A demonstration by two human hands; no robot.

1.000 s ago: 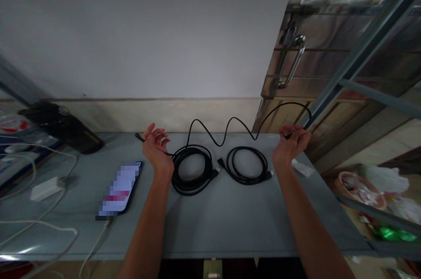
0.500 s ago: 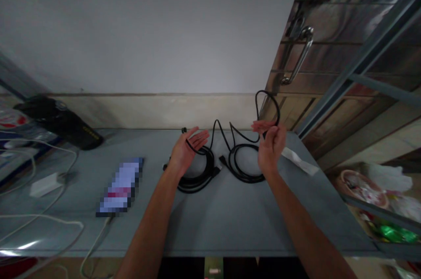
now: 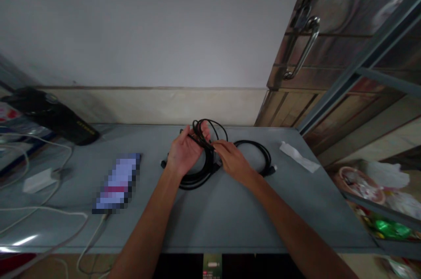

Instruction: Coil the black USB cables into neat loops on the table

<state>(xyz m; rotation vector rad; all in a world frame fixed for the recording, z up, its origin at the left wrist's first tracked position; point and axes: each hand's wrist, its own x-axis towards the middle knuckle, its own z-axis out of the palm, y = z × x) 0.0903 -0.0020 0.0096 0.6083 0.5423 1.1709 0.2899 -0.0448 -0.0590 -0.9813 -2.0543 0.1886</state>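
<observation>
2 arms (image 3: 144, 226) reach fwd over the smooth gray table (image 3: 223, 224). L hand (image 3: 185, 154) tips palm up over the fat, round L coil (image 3: 194, 184); R hand (image 3: 233, 161) bends in, palm down, nr the thinner R coil (image 3: 267, 156). Btwn the hands, a thin, bendy black cable (image 3: 203, 141) makes loops. L hand's half open, w/ loops across its fingers; R fingertips pinch the cable. Hands sit close tog.

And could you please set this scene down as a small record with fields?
Left hand: open, thin black cable looped across it
Right hand: closed on the same cable
Near left hand: thick black round cable coil
Near right hand: thinner black round cable coil
Surface: grey tabletop
Right end: flat white strip
Left side: rectangular phone with pixelated screen; black cylindrical bottle
</observation>
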